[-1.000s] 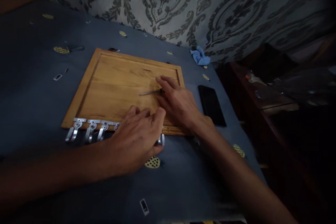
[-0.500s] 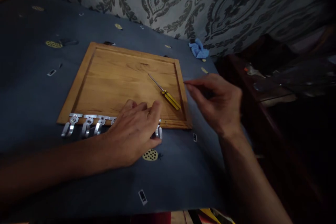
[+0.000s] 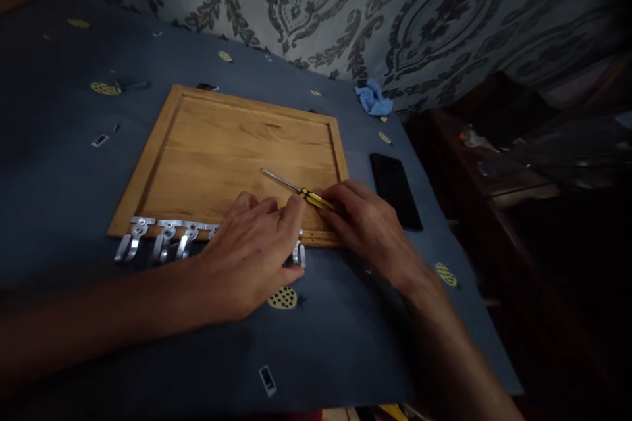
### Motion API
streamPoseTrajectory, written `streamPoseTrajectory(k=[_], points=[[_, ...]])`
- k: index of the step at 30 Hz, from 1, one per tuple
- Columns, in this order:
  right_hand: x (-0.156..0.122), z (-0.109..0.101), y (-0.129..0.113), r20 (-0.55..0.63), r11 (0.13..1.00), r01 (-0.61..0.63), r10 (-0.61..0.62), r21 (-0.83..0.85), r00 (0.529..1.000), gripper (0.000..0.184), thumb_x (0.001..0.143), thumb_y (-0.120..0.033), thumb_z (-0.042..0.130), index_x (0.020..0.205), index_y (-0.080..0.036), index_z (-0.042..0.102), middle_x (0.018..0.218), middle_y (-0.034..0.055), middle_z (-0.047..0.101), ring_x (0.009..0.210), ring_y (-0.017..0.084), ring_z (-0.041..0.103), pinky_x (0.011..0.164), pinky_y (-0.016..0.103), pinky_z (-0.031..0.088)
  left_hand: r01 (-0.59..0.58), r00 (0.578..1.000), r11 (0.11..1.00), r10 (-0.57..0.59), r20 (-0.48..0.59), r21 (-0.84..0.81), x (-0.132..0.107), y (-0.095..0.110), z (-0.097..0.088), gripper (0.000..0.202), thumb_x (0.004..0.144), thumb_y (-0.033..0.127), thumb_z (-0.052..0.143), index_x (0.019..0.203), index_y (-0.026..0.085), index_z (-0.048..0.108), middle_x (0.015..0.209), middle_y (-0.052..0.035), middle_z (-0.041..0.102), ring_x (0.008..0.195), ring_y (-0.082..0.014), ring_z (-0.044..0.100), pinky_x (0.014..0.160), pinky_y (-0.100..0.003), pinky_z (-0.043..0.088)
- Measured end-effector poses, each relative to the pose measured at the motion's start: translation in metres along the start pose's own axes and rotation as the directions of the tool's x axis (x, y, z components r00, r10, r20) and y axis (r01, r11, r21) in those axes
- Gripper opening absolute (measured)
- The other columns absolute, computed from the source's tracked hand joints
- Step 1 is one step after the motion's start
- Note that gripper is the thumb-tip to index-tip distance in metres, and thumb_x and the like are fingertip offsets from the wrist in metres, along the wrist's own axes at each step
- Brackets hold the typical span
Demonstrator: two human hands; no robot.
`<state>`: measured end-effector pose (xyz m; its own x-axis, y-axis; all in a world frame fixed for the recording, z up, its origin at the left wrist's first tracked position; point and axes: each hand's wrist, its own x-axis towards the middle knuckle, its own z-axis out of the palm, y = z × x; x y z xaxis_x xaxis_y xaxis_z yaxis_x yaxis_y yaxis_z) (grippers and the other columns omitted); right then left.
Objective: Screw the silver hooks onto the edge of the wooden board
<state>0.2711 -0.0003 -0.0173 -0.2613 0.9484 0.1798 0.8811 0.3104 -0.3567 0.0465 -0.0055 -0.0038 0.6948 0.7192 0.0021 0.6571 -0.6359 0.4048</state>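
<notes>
My right hand (image 3: 368, 227) is closed around the yellow-and-black handle of a screwdriver (image 3: 282, 181). Its metal shaft points to the upper left, over a framed wooden board (image 3: 227, 145). Along the near edge of that board runs a metal hook rail (image 3: 170, 227) with several silver hooks and screws. My left hand (image 3: 251, 253) lies across the rail's right part, fingers bent over the board's edge and thumb below, gripping it there. The middle hooks are hidden beneath this hand, while one hook shows by the thumb.
The table is covered with a dark blue pineapple-print cloth (image 3: 336, 342). Right of the board lies a black phone (image 3: 395, 191). A crumpled blue cloth (image 3: 374, 98) sits at the back, near the patterned wall. A small screw (image 3: 116, 127) lies at left. Dark furniture stands beyond the right edge.
My right hand has moved left and down from beside the board onto the screwdriver handle. The screwdriver has turned slightly, and the phone has come into sight. My left hand stays in place.
</notes>
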Motion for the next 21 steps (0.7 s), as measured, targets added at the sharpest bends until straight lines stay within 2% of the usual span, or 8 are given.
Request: streamPoseTrajectory(k=[2, 4, 6, 9, 11, 14, 15, 21], points=[[-0.001, -0.004, 0.001, -0.037, 0.999, -0.023, 0.025, 0.039, 0.999, 0.013, 0.094, -0.031, 0.061, 0.094, -0.021, 0.069, 0.084, 0.0045, 0.071, 0.074, 0.02, 0.066, 0.066, 0.031, 0.051, -0.011, 1.0, 1.0, 0.011, -0.009, 0.007, 0.0, -0.001, 0.001, 0.053, 0.085, 0.034, 0.078, 0.122, 0.015, 0.046, 0.106, -0.008, 0.072, 0.099, -0.0313, 0.066, 0.091, -0.047, 0.043], [-0.002, -0.011, -0.001, -0.152, 0.982, -0.066, 0.093, 0.175, 0.984, 0.014, 0.092, -0.035, 0.067, 0.095, -0.022, 0.07, 0.08, 0.0023, 0.071, 0.068, 0.018, 0.064, 0.059, 0.029, 0.049, -0.017, 1.0, 1.0, 0.017, -0.017, 0.011, -0.001, -0.001, 0.002, 0.05, 0.085, 0.035, 0.079, 0.118, 0.017, 0.047, 0.104, -0.0075, 0.072, 0.097, -0.0313, 0.066, 0.09, -0.046, 0.043], [-0.002, -0.018, -0.007, -0.326, 0.904, -0.074, 0.227, 0.421, 0.918, 0.016, 0.084, -0.037, 0.078, 0.092, -0.025, 0.073, 0.078, 0.0, 0.071, 0.059, 0.014, 0.059, 0.052, 0.028, 0.045, -0.023, 0.999, 1.0, 0.023, -0.023, 0.004, -0.001, -0.002, 0.002, 0.05, 0.084, 0.035, 0.08, 0.117, 0.017, 0.046, 0.103, -0.0068, 0.072, 0.095, -0.0303, 0.066, 0.089, -0.046, 0.043], [-0.004, -0.027, -0.025, -0.505, 0.722, 0.07, 0.408, 0.688, 0.761, 0.019, 0.075, -0.039, 0.088, 0.081, -0.026, 0.074, 0.071, -0.0021, 0.066, 0.048, 0.011, 0.048, 0.042, 0.027, 0.036, -0.037, 0.999, 0.999, 0.036, -0.021, -0.012, 0.0, -0.002, 0.001, 0.05, 0.085, 0.034, 0.079, 0.118, 0.017, 0.046, 0.101, -0.0058, 0.072, 0.092, -0.0288, 0.066, 0.087, -0.044, 0.042], [-0.006, -0.03, -0.039, -0.557, 0.68, 0.159, 0.417, 0.715, 0.718, 0.021, 0.08, -0.043, 0.084, 0.079, -0.026, 0.073, 0.076, 0.0001, 0.069, 0.047, 0.011, 0.049, 0.038, 0.029, 0.033, -0.031, 1.0, 1.0, 0.03, -0.005, -0.007, 0.0, -0.001, 0.0, 0.048, 0.085, 0.033, 0.079, 0.116, 0.017, 0.046, 0.1, -0.0058, 0.072, 0.091, -0.0285, 0.066, 0.086, -0.044, 0.042], [-0.013, -0.026, -0.059, -0.615, 0.695, 0.214, 0.396, 0.686, 0.682, 0.021, 0.09, -0.044, 0.076, 0.085, -0.025, 0.068, 0.08, 0.0014, 0.072, 0.049, 0.013, 0.053, 0.037, 0.03, 0.036, -0.028, 1.0, 1.0, 0.028, -0.003, 0.0, -0.001, -0.002, 0.0, 0.046, 0.085, 0.033, 0.078, 0.115, 0.018, 0.047, 0.1, -0.0061, 0.072, 0.09, -0.0283, 0.066, 0.086, -0.043, 0.042], [-0.016, -0.024, -0.064, -0.615, 0.695, 0.214, 0.396, 0.686, 0.682, 0.02, 0.091, -0.043, 0.075, 0.087, -0.025, 0.066, 0.08, 0.0011, 0.072, 0.051, 0.013, 0.055, 0.038, 0.031, 0.038, -0.031, 0.999, 1.0, 0.031, -0.008, -0.003, -0.001, -0.002, 0.0, 0.046, 0.085, 0.034, 0.078, 0.115, 0.018, 0.046, 0.101, -0.0061, 0.072, 0.091, -0.0282, 0.066, 0.086, -0.043, 0.042], [-0.025, -0.011, -0.074, -0.519, 0.695, 0.166, 0.335, 0.699, 0.786, 0.017, 0.097, -0.042, 0.067, 0.096, -0.027, 0.062, 0.088, -0.0011, 0.073, 0.048, 0.01, 0.055, 0.041, 0.03, 0.043, -0.025, 0.999, 1.0, 0.025, -0.035, 0.004, -0.001, -0.003, 0.003, 0.048, 0.084, 0.035, 0.078, 0.116, 0.02, 0.046, 0.103, -0.006, 0.073, 0.092, -0.0278, 0.067, 0.086, -0.042, 0.043]])
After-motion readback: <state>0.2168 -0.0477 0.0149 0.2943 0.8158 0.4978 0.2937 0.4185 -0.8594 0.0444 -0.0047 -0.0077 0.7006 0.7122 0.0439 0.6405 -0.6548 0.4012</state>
